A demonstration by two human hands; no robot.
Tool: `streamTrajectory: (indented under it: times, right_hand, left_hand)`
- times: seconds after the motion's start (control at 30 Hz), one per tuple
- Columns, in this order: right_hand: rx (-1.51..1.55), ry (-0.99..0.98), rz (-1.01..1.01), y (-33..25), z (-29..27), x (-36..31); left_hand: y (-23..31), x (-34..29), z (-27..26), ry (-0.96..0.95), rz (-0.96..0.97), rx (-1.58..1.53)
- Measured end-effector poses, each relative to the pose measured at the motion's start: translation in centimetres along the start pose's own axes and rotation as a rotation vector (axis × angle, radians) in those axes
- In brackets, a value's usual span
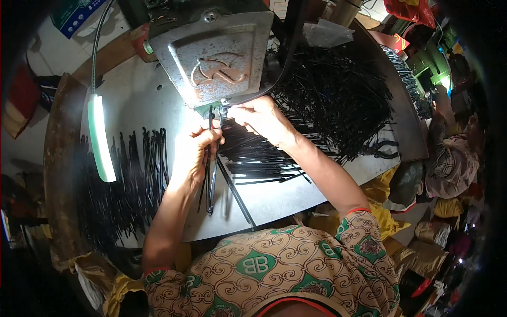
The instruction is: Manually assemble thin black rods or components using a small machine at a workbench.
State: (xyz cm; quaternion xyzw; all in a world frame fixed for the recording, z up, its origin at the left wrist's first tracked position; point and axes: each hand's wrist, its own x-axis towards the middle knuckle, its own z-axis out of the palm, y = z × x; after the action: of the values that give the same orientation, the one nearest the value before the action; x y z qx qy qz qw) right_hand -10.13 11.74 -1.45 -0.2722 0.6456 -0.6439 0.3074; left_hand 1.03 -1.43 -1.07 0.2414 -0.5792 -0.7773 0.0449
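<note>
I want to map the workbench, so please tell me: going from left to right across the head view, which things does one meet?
Lit lamp bar → finished black rods laid in rows → left hand holding thin black rods → right hand under the grey metal machine head → big heap of black rods → black pliers.

Black rods (211,174), grey machine head (214,55)

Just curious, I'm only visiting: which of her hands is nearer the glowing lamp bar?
Left. The left hand is just right of the lamp bar; the right hand lies farther right, beyond it.
</note>
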Motion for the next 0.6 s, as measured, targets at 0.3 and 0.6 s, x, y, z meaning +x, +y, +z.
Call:
streamTrajectory:
  times: [0.3,0.6]
  right_hand:
    - [0.198,-0.051,0.212,-0.3,0.0,-0.7]
    - [0.251,-0.014,0.143,-0.7,1.1,-1.2]
  left_hand:
    - [0.5,-0.7,-0.2,-0.018,0.006,0.058]
    - [-0.2,-0.3,0.0,-0.061,0.053,-0.053]
